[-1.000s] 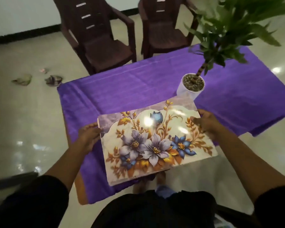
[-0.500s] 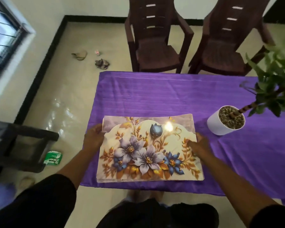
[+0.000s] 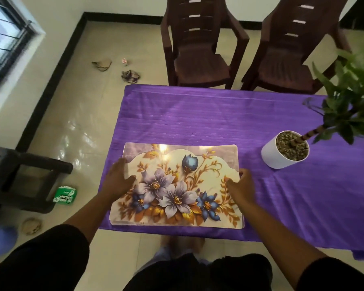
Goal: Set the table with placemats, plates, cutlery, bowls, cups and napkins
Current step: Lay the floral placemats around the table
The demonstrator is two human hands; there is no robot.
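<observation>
Room: tiled cream floor [image 3: 67,131] with a dark skirting line; a barred window [image 3: 4,43] is cut off at the far left edge.
Surface: purple tablecloth [image 3: 198,118] covers the table completely, so the tabletop itself is hidden; its right end runs out of view.
Placemat: floral placemat [image 3: 177,183] lies flat on the near left part of the cloth, its near edge just inside the cloth's near edge. A bright glare washes out the print along its far edge.
Left hand: left hand [image 3: 118,179] lies on the placemat's left edge, fingers spread and fairly straight, pressing down rather than pinching.
Right hand: right hand [image 3: 240,185] is at the placemat's right edge with fingers curled at the border; whether they pinch the edge or only rest on it cannot be told.
Container: white pot [image 3: 282,156] stands on the cloth to the right of the placemat, well apart from it, filled with small pebbles; a banded stem leans out of it.
Plant: green leaves [image 3: 353,91] are partly cut off at the right edge and overlap one chair.
Chairs: two dark brown chairs [image 3: 198,53] stand at the far side of the table, their tops cropped.
Floor litter: crumpled scraps [image 3: 130,76] lie far left; a green packet [image 3: 64,195] sits near a dark stool [image 3: 27,177], its print unreadable.
</observation>
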